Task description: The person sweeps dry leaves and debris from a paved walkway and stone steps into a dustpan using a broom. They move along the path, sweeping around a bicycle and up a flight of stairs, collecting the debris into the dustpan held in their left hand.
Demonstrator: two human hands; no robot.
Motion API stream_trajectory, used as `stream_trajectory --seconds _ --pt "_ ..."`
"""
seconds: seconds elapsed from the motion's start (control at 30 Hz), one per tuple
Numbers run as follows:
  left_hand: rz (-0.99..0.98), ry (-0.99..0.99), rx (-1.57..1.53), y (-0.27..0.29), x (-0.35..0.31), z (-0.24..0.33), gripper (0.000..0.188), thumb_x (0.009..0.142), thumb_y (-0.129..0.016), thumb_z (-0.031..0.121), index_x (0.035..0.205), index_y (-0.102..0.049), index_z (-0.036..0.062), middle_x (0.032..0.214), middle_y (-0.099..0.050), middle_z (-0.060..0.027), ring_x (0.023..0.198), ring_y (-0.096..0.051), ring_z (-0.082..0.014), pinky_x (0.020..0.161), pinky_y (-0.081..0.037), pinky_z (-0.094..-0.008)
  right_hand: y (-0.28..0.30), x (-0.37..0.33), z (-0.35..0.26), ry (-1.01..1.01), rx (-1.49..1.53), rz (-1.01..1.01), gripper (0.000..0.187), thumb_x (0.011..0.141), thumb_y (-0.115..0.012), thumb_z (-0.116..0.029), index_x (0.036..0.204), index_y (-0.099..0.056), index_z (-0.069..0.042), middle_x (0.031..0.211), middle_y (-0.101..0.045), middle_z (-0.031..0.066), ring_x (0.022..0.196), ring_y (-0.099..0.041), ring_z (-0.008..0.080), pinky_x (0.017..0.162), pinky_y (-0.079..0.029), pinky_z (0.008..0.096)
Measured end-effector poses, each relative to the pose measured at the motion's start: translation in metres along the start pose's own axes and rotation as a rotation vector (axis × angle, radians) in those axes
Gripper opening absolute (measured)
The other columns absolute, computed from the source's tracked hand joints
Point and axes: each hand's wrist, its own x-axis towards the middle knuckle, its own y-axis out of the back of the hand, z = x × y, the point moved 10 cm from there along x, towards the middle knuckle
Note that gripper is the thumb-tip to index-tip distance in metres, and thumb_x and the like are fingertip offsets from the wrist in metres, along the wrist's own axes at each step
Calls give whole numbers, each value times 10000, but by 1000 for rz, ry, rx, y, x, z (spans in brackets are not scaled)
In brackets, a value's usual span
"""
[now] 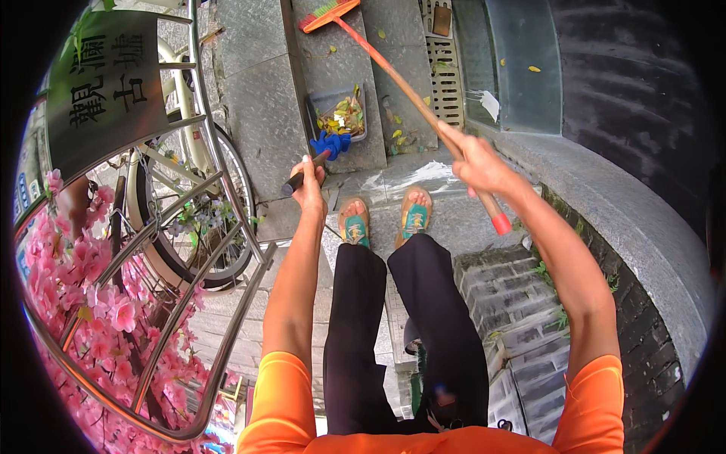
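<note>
My left hand (311, 188) is closed around the dark handle (295, 182) of a long-handled dustpan. A blue cloth (331, 144) is knotted round that handle, just above the pan. The grey dustpan (324, 101) rests on a stone step and holds yellow and brown leaves (344, 117). In my right hand (484, 165) is the wooden stick of a broom (408, 92), gripped near its red end cap (501, 223). Its orange head (330, 13), with green and red bristles, lies on the step beyond the dustpan. A few loose yellow leaves (398, 135) lie right of the pan.
To the left stand a shiny metal railing (224, 175) with a dark sign, a parked bicycle (236, 198) and pink blossoms (98, 303). A slotted drain cover (446, 83) and a curved stone ledge (605, 193) border the right. Stone steps change level near my feet.
</note>
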Motion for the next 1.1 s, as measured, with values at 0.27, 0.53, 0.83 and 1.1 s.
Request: stream_trajectory --seconds 0.27,0.53,0.83,1.1 --pt "-98 30 217 0 44 -36 299 840 -651 330 968 -575 70 804 -539 4 646 -490 -100 638 -441 -226 -11 -198 53 -347 163 -169 686 745 -540 36 1387 -326 -80 571 -549 65 417 -523 136 403 -435 290" --pt "-116 -273 261 7 -4 14 171 786 -705 139 893 -636 26 832 -615 -21 776 -560 -106 736 -455 -247 36 -222 51 -310 440 53 657 750 -542 71 1366 -349 -50 549 -526 14 385 -481 84 351 -378 235" --pt "-191 -459 557 1 -13 58 219 829 -655 180 784 -637 -34 938 -661 -100 757 -569 -114 690 -463 -247 111 -21 48 -71 68 315 621 758 -452 -11 1366 -326 6 570 -483 19 388 -449 96 378 -387 266" --pt "-321 -425 476 -8 -4 51 123 850 -617 92 791 -611 -16 925 -655 -69 786 -536 -88 710 -442 -236 152 210 20 -48 207 368 561 842 -465 -77 1374 -296 -30 582 -443 -1 392 -410 92 350 -382 274"
